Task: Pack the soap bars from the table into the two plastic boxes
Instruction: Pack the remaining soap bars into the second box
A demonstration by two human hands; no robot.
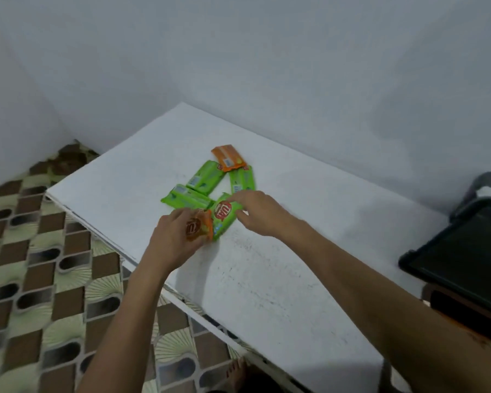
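- Soap bars lie in a loose cluster near the middle of the white table [267, 265], all in glossy wrappers, flat and oblong.
- Left hand [173, 239]: fingers curled around an orange bar [197, 228] at the near edge of the cluster; grip looks closed on it, bar tilted up off the table.
- Right hand [255, 211]: part open, forefinger and thumb spread across the far end of a green bar [224, 215]; touching it, not yet clamped as far as I can judge.
- Key relation: that green bar sits directly between both hands, just beside the orange bar, long axis running from near-left to far-right. Right hand is the nearer one for lifting it.
- Remaining on the table beyond the hands: three more green bars [206, 177] and a second orange bar [228, 158] at the far end, some edges overlapping.
- Dark plastic box [465, 251] stands off the table's right end, well apart from the cluster; a second box is not clearly made out.
- Judgement: packing barely begun; wrappers look slippery, so a firm pinch is needed.
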